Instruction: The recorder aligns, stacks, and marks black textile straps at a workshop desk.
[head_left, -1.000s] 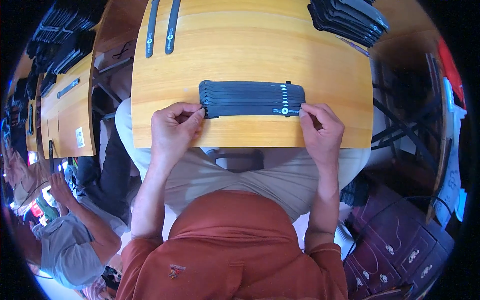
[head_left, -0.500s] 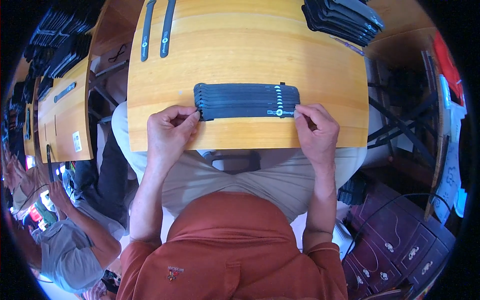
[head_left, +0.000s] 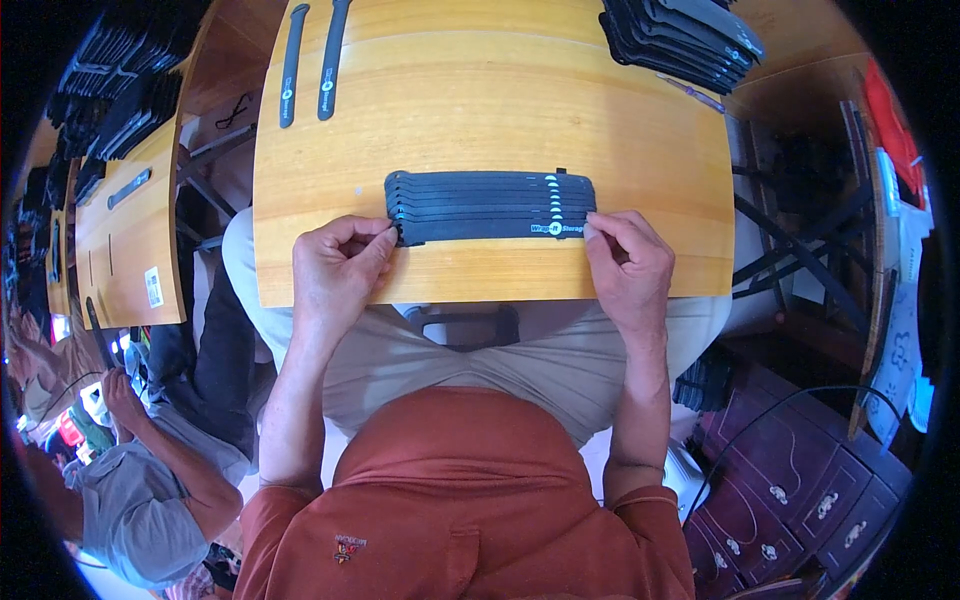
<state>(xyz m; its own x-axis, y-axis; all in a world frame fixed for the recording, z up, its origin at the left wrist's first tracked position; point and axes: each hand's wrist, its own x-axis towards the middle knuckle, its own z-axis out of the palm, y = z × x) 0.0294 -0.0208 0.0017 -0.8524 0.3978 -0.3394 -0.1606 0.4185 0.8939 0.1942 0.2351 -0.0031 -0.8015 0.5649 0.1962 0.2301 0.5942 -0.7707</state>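
Observation:
A row of dark grey storage straps (head_left: 470, 190) lies across the front part of the wooden table, each overlapping the one behind it like shingles. White printing lines up near their right ends. My left hand (head_left: 338, 268) pinches the left end of the nearest strap (head_left: 465, 230) between thumb and fingertips. At that strap's right end, my right hand (head_left: 636, 266) has a similar pinch. The strap lies flat and straight between both hands, against the others. The fingertips hide its extreme ends.
Two single straps (head_left: 328, 65) lie at the table's far left. A thick pile of dark straps (head_left: 680, 45) sits at the far right beside a thin purple screwdriver-like tool (head_left: 692, 93). On the left, a co-worker (head_left: 150, 500) sits at another table (head_left: 135, 260). Dark drawers (head_left: 790, 480) stand at right.
The whole view has shifted very slightly. Both my hands keep their pinch at the strap's ends, and the row of straps looks the same.

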